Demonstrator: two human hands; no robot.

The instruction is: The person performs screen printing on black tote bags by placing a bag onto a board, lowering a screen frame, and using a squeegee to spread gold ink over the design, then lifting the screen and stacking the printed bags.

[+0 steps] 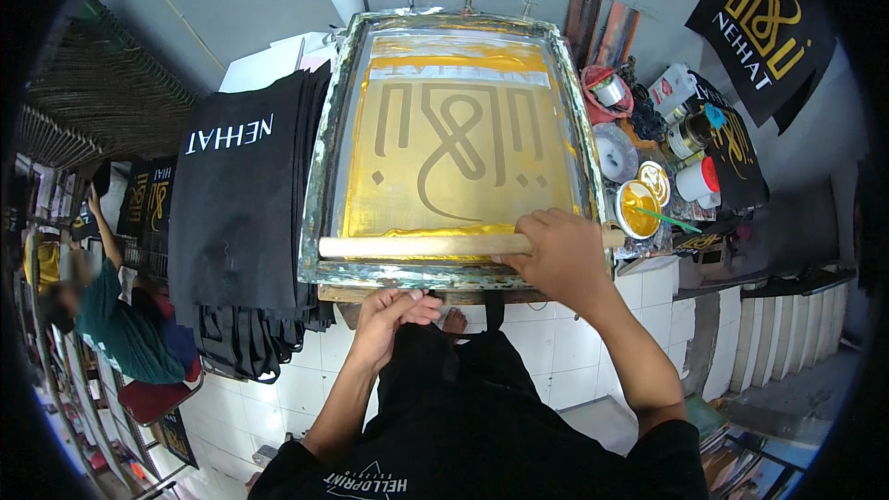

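right hand (558,255): palm down over the right end of the long pale wooden squeegee handle (435,244), fingers curled round it, holding it; forearm comes up from the lower right, elbow bent.
left hand (391,315): at the near edge of the frame, fingers bent and pinched on the front rail, thumb on top; whether they clamp anything else I cannot tell; forearm rises from lower centre.
squeegee: lies crosswise at the near end of the screen, just above the front rail, a ridge of gold ink along it.
screen: rectangular metal-framed printing screen (326,143) with gold-coated mesh and a grey stencil motif, flat on the bench.
black fabric pile (243,213): stacked just left of the frame, hanging over the bench edge, white lettering on top.
ink pot: round open tub of yellow ink (638,207) with a green stick in it, just right of the frame, among other tubs and tape rolls.
other person (111,315): seated far left in a green top, one arm raised, well apart from the bench.
floor: white tiles (574,361) below.
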